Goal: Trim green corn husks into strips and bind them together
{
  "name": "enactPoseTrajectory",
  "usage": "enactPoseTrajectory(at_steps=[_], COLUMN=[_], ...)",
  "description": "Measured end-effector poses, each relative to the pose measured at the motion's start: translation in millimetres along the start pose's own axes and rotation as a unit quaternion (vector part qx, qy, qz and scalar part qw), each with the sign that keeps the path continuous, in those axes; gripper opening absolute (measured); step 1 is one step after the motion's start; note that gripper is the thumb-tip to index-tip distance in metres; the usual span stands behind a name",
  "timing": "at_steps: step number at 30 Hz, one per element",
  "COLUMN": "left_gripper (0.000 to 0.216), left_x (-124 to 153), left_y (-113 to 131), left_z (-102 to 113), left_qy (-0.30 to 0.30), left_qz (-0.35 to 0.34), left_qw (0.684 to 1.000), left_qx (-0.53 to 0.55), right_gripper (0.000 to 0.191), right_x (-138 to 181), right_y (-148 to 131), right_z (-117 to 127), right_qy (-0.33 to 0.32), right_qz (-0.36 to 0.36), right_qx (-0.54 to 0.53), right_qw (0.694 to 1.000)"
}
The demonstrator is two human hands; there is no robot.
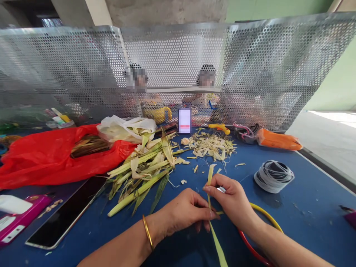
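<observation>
My left hand [186, 209] and my right hand [232, 200] meet low in the middle of the blue table [306, 207]. Both pinch one long pale green leaf strip [210, 178] that runs from above my right fingers down past my wrists. My left wrist wears a gold bangle [147, 231]. Under my right forearm lies a ring [261, 230] coloured yellow and red. A heap of green and pale leaf strips [144, 167] lies just left of my hands.
A red plastic bag [41, 155] and a white bag [125, 128] lie at the left. Leaf scraps [211, 144], a coil of white cord [273, 176], an orange tool [278, 140], a dark tablet [66, 215] and a pink case [16, 218] lie about. Two people sit behind a perforated metal screen [178, 66].
</observation>
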State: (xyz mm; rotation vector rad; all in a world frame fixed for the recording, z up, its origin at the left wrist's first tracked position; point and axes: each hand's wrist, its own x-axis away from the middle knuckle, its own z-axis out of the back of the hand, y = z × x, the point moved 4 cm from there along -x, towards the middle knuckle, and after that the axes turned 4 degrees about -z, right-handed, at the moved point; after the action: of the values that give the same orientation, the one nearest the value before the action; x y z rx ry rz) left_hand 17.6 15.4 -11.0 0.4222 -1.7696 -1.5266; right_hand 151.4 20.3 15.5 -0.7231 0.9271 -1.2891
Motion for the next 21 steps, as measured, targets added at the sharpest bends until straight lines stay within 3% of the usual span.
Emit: enactPoseTrajectory(at_steps=[4,7,10,15,17,19,21], left_gripper=[0.041,0.052,0.045,0.032,0.030,0.031,0.031], left_x=[-0.5,-1.0,-1.6,-4.9,-5.1,-4.4,-3.6], left_y=[6.2,10.4,9.1,4.0,4.2,6.7,9.9], left_z=[9.5,17.5,21.3,18.7,19.2,21.3,23.6], left_qy=[0.059,0.085,0.100,0.117,0.140,0.162,0.165], left_qz=[0.012,-0.001,-0.002,-0.017,-0.016,-0.025,-0.039], left_qw=[0.997,0.991,0.989,0.985,0.977,0.966,0.954], left_qx=[0.053,0.102,0.106,0.126,0.160,0.202,0.247], right_gripper=[0.030,0.027,0.025,0.027,0.022,0.016,0.018], right_x=[-6.5,-10.0,-10.9,-12.0,-8.7,-0.7,10.5], right_y=[-4.4,-9.9,-11.4,-8.6,-15.0,-27.4,-39.7], right_z=[12.0,19.2,20.5,17.3,20.7,26.0,25.4], right_qy=[-0.021,-0.092,-0.125,-0.081,-0.026,0.050,0.081], right_qz=[0.064,0.114,0.154,0.177,0.207,0.266,0.340], right_qx=[0.089,0.161,0.210,0.241,0.266,0.295,0.320], right_qw=[0.994,0.976,0.957,0.951,0.941,0.917,0.880])
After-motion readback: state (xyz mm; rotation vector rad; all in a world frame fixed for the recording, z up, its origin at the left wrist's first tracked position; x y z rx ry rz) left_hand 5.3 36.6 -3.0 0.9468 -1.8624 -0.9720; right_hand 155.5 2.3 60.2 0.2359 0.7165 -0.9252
